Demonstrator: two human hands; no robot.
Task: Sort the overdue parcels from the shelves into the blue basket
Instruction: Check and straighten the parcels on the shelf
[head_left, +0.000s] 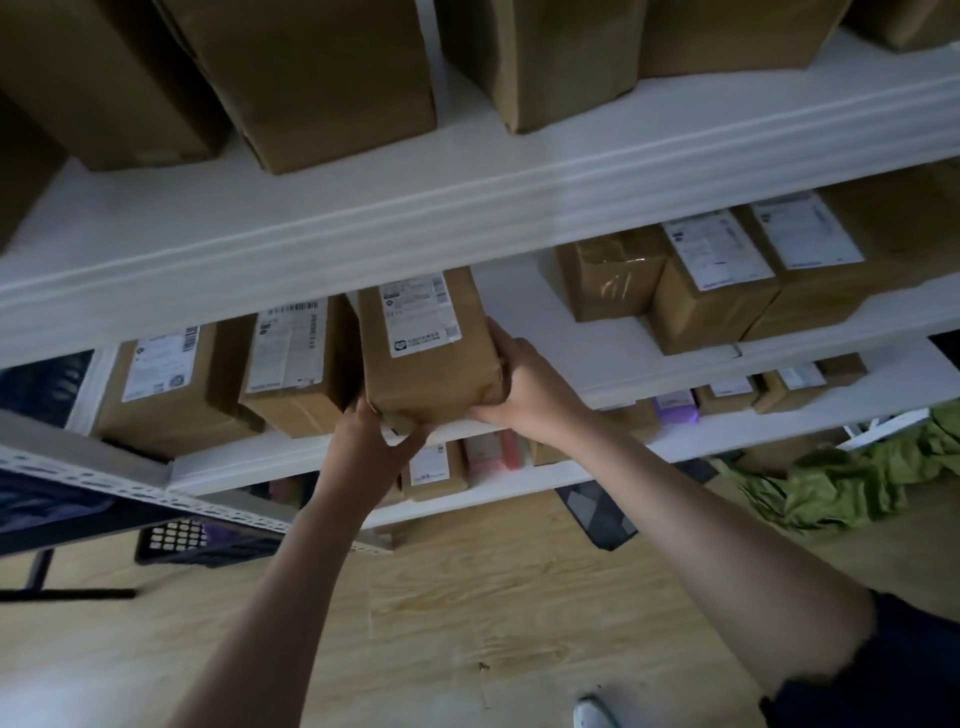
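Note:
A brown cardboard parcel (415, 374) with a white shipping label sits at the front edge of the middle white shelf (649, 374), tilted toward me. My left hand (371, 441) grips its lower front corner from below. My right hand (524, 389) holds its right side and bottom edge. Two labelled brown parcels (291, 374) stand just left of it on the same shelf. A dark basket (208, 543) with a grid wall sits on the floor at lower left, partly hidden by a metal rack; its colour is hard to tell.
Large brown boxes (322, 78) fill the top shelf. Three parcels (717, 280) stand at the right of the middle shelf. Smaller boxes (436, 470) line the lower shelves. A perforated metal rack (156, 493) juts in at left. Green cloth (857, 478) lies on the wooden floor.

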